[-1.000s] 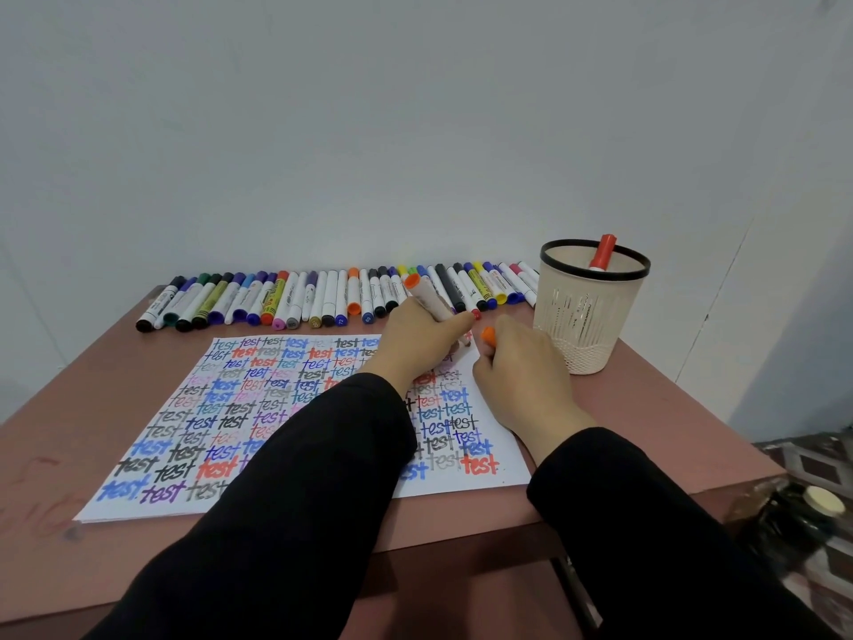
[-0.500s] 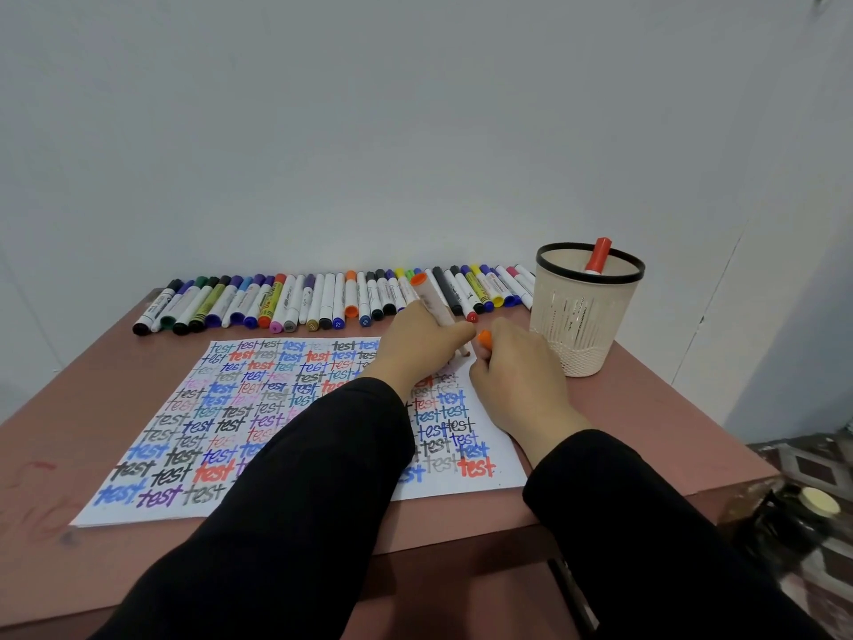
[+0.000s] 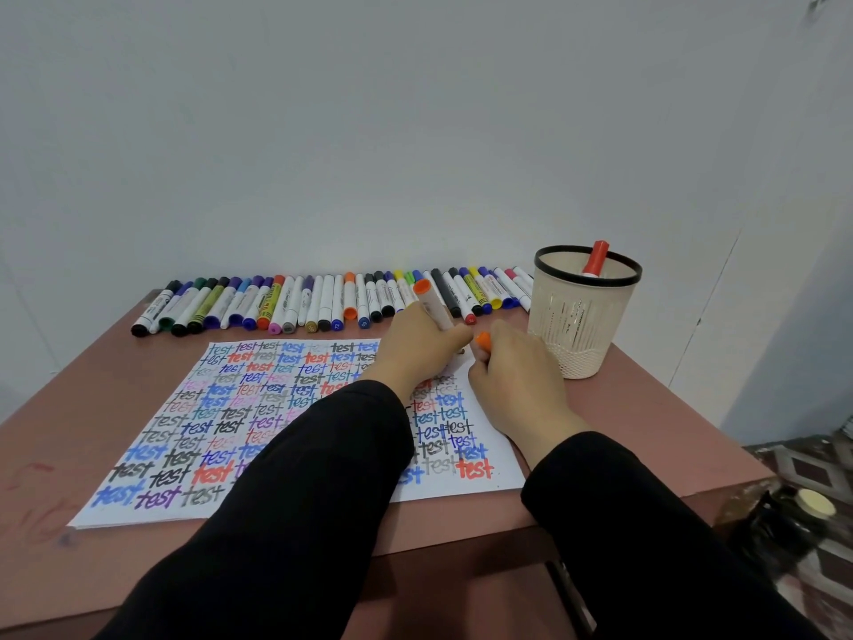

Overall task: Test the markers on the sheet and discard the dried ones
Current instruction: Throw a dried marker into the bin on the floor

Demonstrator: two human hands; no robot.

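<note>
Little has changed: your left hand (image 3: 424, 348) still grips the marker (image 3: 434, 307), tip at the sheet (image 3: 231, 408), frame centre. The fingers of your right hand (image 3: 512, 385) pinch the cap (image 3: 483, 340). Testing continues.

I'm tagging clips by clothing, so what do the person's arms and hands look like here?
The left sleeve and right sleeve are long, plain black fabric ending at the wrists. The left hand and right hand are bare: no gloves, rings or watch show.
</note>
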